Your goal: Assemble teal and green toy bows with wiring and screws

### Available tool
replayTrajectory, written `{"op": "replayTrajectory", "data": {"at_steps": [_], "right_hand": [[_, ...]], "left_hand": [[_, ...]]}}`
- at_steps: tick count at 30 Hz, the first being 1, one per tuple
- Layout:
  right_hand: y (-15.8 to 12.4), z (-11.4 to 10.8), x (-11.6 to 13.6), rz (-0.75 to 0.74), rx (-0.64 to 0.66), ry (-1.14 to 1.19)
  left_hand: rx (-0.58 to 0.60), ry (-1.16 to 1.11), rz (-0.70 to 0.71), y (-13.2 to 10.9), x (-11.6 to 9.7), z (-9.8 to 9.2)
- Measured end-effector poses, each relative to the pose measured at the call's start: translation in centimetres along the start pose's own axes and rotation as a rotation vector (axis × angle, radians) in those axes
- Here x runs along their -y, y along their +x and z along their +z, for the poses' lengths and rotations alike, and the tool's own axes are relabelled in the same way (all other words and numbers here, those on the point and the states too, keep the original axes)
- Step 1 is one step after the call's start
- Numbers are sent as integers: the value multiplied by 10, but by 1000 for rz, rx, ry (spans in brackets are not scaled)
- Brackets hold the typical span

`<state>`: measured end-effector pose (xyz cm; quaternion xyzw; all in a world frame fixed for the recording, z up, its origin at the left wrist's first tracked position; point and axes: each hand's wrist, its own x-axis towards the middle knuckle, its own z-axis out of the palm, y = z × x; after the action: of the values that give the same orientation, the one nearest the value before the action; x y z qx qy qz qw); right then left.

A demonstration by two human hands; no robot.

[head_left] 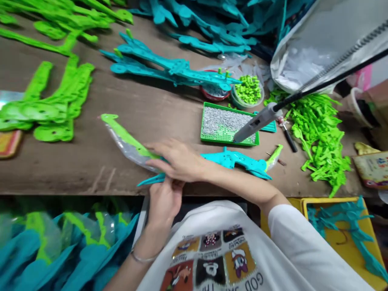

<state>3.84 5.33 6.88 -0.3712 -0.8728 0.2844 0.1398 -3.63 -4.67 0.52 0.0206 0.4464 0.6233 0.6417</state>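
A long teal plastic part (230, 157) lies along the table's front edge, its middle hidden by my hands. From its left end rises a curved bright green plastic piece (127, 135) with clear film along its lower side. My right hand (184, 159) reaches across from the right, its fingers closed over the joint between green piece and teal part. Just below, my left hand (165, 200) is closed on the teal part from the front edge; its fingertips are partly hidden. A shorter green piece (275, 155) with film sits at the teal part's right end.
Beyond my hands stand a green tray (203, 139) of small silvery pieces and a tub of green pegs (250, 89). A hanging screwdriver (253, 123) slants over the tray. Green parts (324, 137) heap right, teal assemblies (169, 68) lie behind, and a yellow crate (342, 246) stands lower right.
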Motion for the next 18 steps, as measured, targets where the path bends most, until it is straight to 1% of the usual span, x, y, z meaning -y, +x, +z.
{"op": "replayTrajectory", "data": {"at_steps": [1, 2, 3, 4, 7, 9, 10, 12, 13, 16, 17, 18], "right_hand": [[-20, -12, -2, -57, -5, -48], [-41, -25, -5, -79, -1, -93], [-63, -39, -11, -57, -14, -132], [-86, -53, -19, -2, -37, -152], [-149, -89, -54, 267, -174, -178], [-181, -108, -78, 436, -241, -189], [-193, -117, -89, 509, -280, -200], [-207, -133, -107, 604, -362, -245], [-210, -141, -114, 622, -394, -272], [-205, -160, -128, 570, -420, -284], [-199, -165, -132, 544, -417, -259], [-191, -169, -137, 525, -421, -236]], "left_hand": [[-7, 15, -8, 2, -1, -3], [-6, 30, -28, 4, -3, -6], [7, 47, -61, 7, -5, -9], [24, 68, -101, 9, -8, -11], [44, 138, -192, 15, -15, -19], [42, 203, -214, 19, -20, -25], [40, 253, -226, 21, -23, -29], [40, 394, -283, 26, -30, -38], [39, 481, -331, 28, -34, -44], [58, 795, -483, 26, -47, -56], [93, 901, -493, 22, -50, -56], [145, 993, -452, 18, -51, -52]]}}
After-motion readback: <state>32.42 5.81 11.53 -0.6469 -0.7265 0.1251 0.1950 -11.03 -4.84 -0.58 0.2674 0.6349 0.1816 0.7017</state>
